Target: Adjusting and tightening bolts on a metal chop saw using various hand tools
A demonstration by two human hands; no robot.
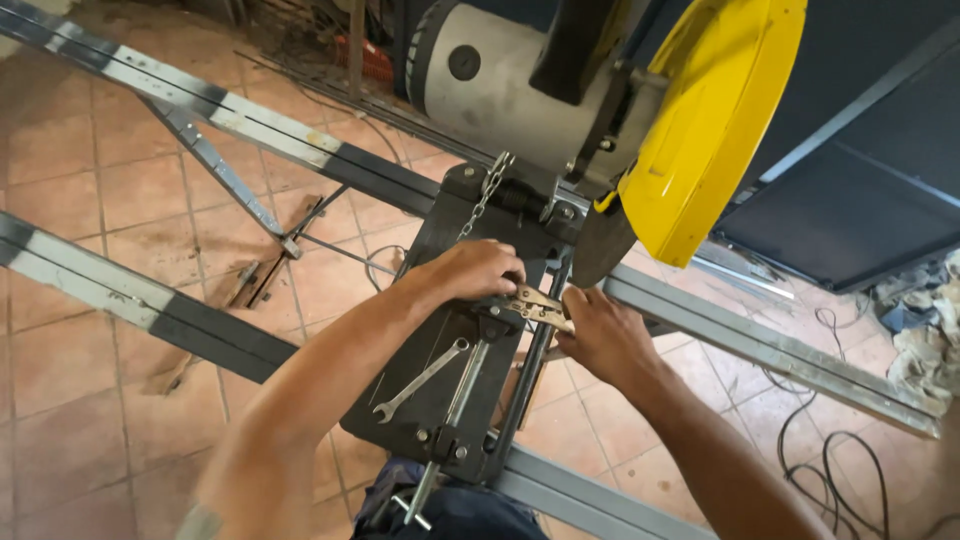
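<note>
Both hands meet on the dark base plate (420, 390) of a chop saw, just below its yellow blade guard (712, 120). The left hand (478, 270) is curled over the vise block at the plate's upper edge, fingers bent down around it. The right hand (598, 335) grasps a small brass-coloured metal piece (538, 306) between the two hands. A silver wrench (420, 380) lies loose on the plate, nearer the person.
</note>
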